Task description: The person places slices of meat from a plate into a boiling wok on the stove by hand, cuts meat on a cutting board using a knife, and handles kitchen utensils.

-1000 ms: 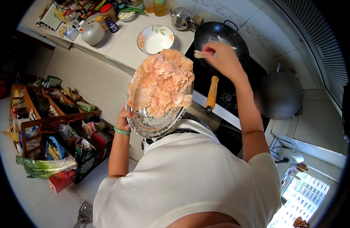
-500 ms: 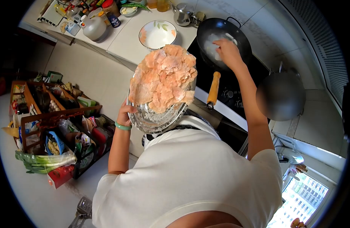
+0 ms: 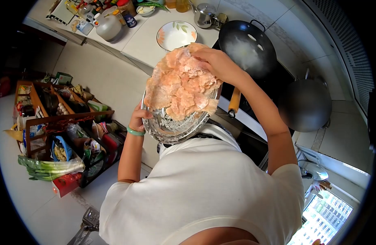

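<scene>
My left hand (image 3: 140,118), with a green bangle at the wrist, grips the left rim of a clear glass plate (image 3: 171,130). Thin, pale orange, flour-dusted slices (image 3: 182,85) are heaped on the plate. The fingers of my right hand (image 3: 218,63) are bent down onto the slices at the plate's upper right edge; their tips are partly hidden, so whether they pinch a slice is unclear. Behind that hand a black wok (image 3: 265,49) with a wooden handle (image 3: 234,102) stands on the stove, with a few white pieces and steam or pale liquid in it.
A floral white bowl (image 3: 176,36) and a metal teapot (image 3: 205,15) stand on the counter. Jars and a grey-white jug (image 3: 108,27) are at its left. A dark round pan (image 3: 306,105) is right of the stove. A wooden rack (image 3: 65,118) with food stands on the floor.
My right hand has moved from over the wok back to the slices on the plate. A pale piece it held one second ago is no longer in view at its fingers. The view has shifted slightly.
</scene>
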Demonstrator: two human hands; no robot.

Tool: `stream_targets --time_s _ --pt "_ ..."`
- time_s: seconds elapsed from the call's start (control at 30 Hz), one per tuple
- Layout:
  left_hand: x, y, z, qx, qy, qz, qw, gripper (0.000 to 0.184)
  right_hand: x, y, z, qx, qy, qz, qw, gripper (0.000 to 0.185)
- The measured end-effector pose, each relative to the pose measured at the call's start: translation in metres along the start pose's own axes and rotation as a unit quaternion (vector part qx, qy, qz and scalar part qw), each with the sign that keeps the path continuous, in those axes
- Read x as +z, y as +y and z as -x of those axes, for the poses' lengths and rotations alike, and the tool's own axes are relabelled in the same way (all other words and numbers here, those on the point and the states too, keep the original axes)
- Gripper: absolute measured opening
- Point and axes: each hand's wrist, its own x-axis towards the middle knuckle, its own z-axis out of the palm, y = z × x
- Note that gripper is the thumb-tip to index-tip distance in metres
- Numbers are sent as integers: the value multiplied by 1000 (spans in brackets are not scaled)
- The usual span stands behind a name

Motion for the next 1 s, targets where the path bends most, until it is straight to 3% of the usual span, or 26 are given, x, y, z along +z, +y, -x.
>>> stream_targets --time_s 0.17,0.5,0.7,0.93,1.0 --pt "4 1 2 -4 9 -11 1000 91 -6 -10 -5 41 -62 24 997 31" --pt "-1 -2 4 -13 25 -27 999 89 -3 -2 -6 78 -71 -56 993 17" --pt "-17 -7 4 -6 39 -42 998 88 5 11 -3 -19 -25 -5 999 13" --pt "-6 -11 1 6 21 -21 1000 89 -5 -3 -1 58 -69 -83 992 19" --pt "-1 -10 2 18 13 -21 1000 89 -1 3 -2 -5 -85 -40 996 19"
